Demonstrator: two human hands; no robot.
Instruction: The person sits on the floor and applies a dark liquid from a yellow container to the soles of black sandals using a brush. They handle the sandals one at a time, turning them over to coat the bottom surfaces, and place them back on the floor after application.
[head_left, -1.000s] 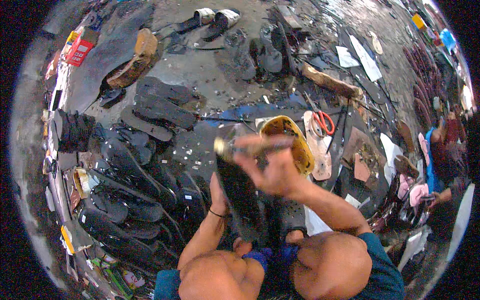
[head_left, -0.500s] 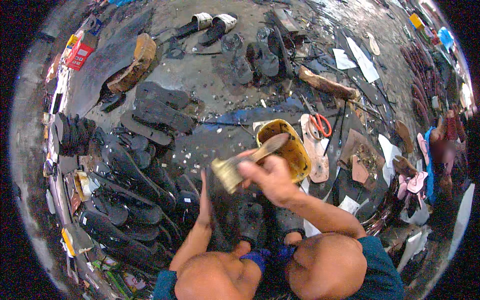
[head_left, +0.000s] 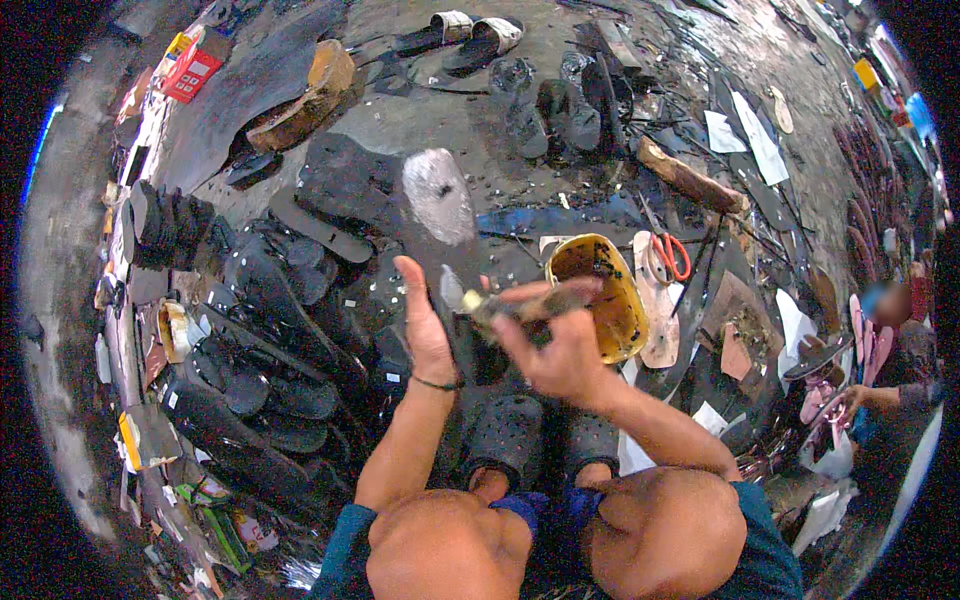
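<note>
My left hand (head_left: 425,335) supports a long black shoe sole (head_left: 425,240) from its left side. Its thumb points away from me, and its other fingers are hidden by the sole. Wet-looking, shiny patches lie on the sole's far end and middle. In my right hand (head_left: 560,355) is a brush (head_left: 565,298), its handle slanting right and its bristle end over the sole, blurred by motion. Just beyond that hand stands a yellow tub (head_left: 635,325) with dark specks inside its wall.
Black sandals (head_left: 265,380) are heaped to my left. Orange-handled scissors (head_left: 672,257) lie on a tan sole (head_left: 655,345) beside the tub. Farther off are a wooden block (head_left: 305,100) and a wooden stick (head_left: 690,178). At right, another person's hand (head_left: 852,400) is at pink straps (head_left: 822,412).
The sole has tilted so its shiny upper face shows. The brush has turned and shifted slightly right and down. Another person's hand has appeared at right, and the whole view has shifted.
</note>
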